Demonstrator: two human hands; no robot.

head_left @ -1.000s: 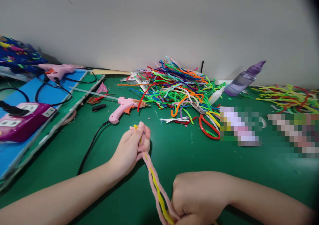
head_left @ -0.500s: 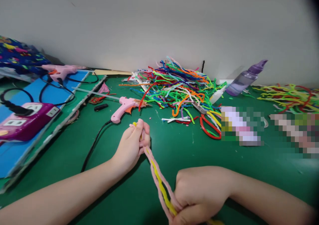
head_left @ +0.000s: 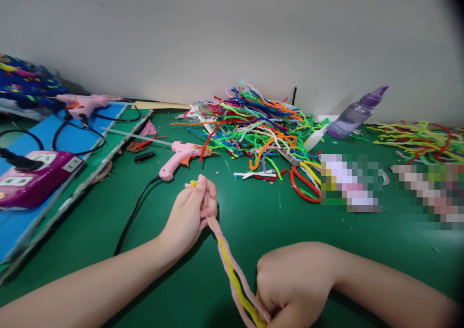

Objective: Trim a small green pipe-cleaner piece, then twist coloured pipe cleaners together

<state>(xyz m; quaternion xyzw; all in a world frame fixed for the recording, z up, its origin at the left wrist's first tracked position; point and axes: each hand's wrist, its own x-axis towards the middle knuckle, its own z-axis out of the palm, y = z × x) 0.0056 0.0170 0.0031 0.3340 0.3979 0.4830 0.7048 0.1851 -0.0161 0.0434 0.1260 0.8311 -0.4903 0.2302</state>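
Pink and yellow pipe cleaners [head_left: 234, 275] run as a bundle between my two hands, slanting down to the right. My left hand [head_left: 192, 209] is closed around their upper end, and a small yellow and pink tip pokes out above the thumb. Lower right, my right hand [head_left: 295, 282] is closed on the other end, partly cut off by the bottom edge. Between the hands the strands lie side by side with narrow gaps. A pink glue gun [head_left: 179, 156] with a black cord lies just beyond my left hand.
A heap of coloured pipe cleaners [head_left: 253, 125] lies against the wall. Red-handled scissors [head_left: 306, 187], a white glue bottle [head_left: 317, 137] and a purple water bottle [head_left: 353, 117] are to the right. At left are a purple power strip [head_left: 36, 180] and another glue gun [head_left: 83, 105].
My right hand has turned slightly and the lower strands have shifted a little to the right. My left hand keeps its grip on the upper end. The view has shifted slightly.
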